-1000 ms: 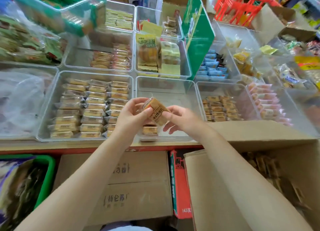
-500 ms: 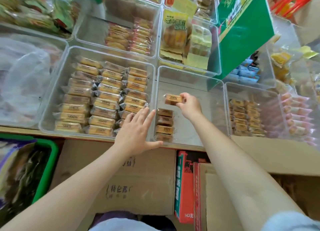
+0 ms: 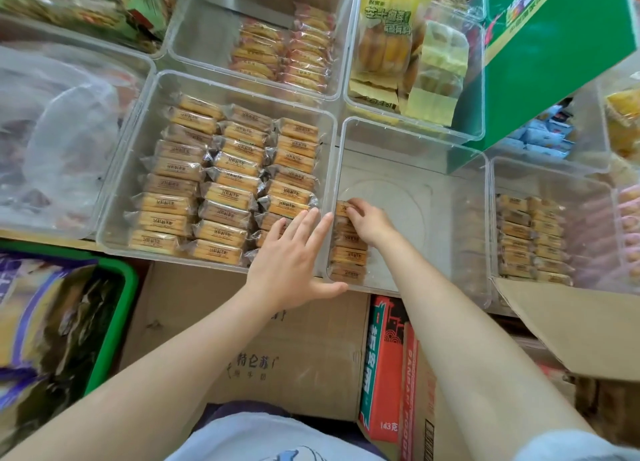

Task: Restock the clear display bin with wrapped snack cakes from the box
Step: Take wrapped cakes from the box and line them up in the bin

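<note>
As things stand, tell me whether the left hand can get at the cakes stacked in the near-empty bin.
Probably yes. The left hand lies open by the bin wall, close beside the stack. The bin is open-topped, so it need only lift over the wall; the right hand at the stack's far end may crowd it.

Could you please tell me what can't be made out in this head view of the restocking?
- Source box: only a flap shows; the right edge cuts off its contents.
- Snack cake at the right hand: fingers cover most of it, so the grip is unclear.
- Cakes stacked in the clear bin: the hand hides part of the column, so no count.
- Left hand: whether it touches the bin wall.
</note>
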Motion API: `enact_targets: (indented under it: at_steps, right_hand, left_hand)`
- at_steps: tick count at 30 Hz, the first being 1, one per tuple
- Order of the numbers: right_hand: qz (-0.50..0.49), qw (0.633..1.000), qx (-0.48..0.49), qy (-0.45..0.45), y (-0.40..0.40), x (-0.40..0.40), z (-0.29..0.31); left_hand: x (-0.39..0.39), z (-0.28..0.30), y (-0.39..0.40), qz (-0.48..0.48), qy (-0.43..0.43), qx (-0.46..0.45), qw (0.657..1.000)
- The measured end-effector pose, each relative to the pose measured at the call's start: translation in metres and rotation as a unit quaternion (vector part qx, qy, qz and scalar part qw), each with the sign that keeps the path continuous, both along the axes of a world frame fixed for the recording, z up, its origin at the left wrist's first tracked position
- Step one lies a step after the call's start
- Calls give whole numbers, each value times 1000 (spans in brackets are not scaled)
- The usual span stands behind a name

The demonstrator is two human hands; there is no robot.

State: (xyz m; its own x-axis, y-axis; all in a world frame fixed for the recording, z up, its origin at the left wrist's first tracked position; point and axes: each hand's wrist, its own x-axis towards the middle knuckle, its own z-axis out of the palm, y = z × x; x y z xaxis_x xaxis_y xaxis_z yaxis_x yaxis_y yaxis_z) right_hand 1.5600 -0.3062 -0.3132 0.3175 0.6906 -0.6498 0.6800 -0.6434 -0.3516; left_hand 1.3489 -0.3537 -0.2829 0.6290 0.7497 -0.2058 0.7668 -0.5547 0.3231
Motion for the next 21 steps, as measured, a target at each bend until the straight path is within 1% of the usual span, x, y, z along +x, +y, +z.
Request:
enact_targets:
  at_steps: [3,5,8,10,13,17,19,21]
  right_hand:
    - [-2,1000,-7,-28,-5,-9,-12]
    - [32,996,-12,-85,-13,-16,-11]
    - [87,975,-48,-199,-18,-26,-9]
    - [111,963,-81,-232,-11,-30,-4]
    - [144,963,-81,-211,-15,-35,11]
    - [171,971,-45,-163,-52,-31,36]
    - [172,973,-17,-151,-74,-25,57]
    - [156,981,14,-113,-100,-19,85]
  left_hand:
    - [0,-1,-1,-2,0,5,1000]
    - [0,0,-1,-3,1,7,1000]
    - [0,0,0,-6,7,12,1000]
    - [0,2,0,-11,13,11,1000]
    - [0,6,-1,-13,25,7,1000]
    - [-1,9,-1,-7,25,3,1000]
    - [-2,13,-1,-3,32,-7,999]
    - [-1,17,-2,9,29,-22,999]
